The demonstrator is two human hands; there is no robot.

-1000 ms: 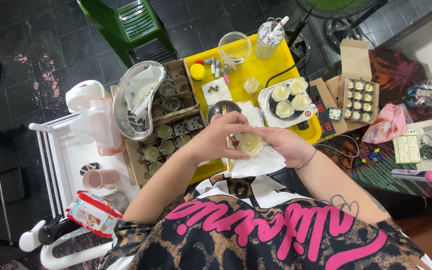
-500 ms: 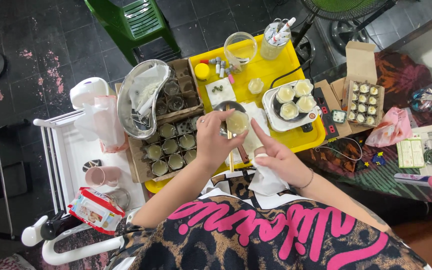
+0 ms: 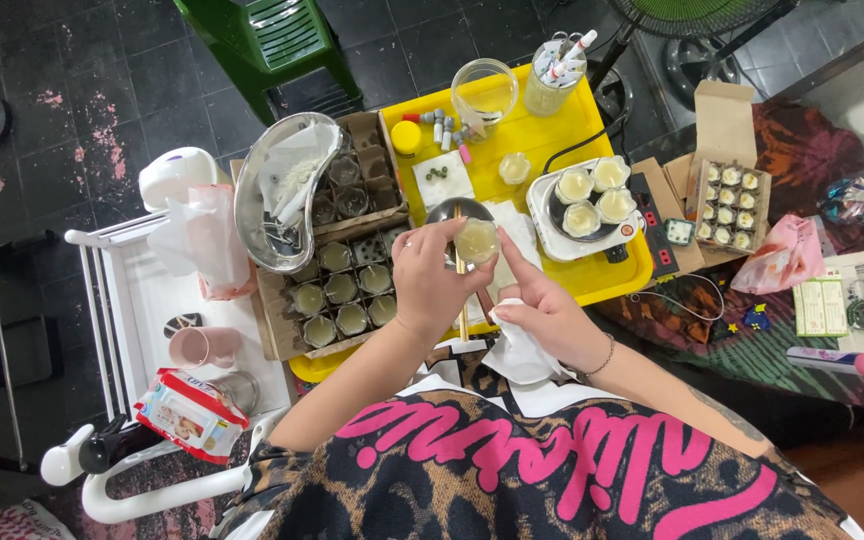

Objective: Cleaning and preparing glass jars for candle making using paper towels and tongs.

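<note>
While the left hand [image 3: 432, 285] grips the small jar [image 3: 475, 240], the right hand [image 3: 544, 318] touches it.

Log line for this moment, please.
left hand: holds small glass jar of pale wax | right hand: holds white tissue, touches jar

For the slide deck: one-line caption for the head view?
Left hand holds a small wax-filled glass over the yellow tray; right hand grips a white tissue.

The small jar [image 3: 476, 240] in the left hand [image 3: 430, 285] looks like clear glass, glossy, with matt cream wax inside. The right hand [image 3: 544, 318] grips a soft white paper tissue [image 3: 518, 352]. At ten o'clock of the jar lies a shiny metal bowl [image 3: 274, 190]. The tray [image 3: 562, 125] is smooth yellow plastic; the boxes [image 3: 724, 130] are matt brown cardboard.
</note>
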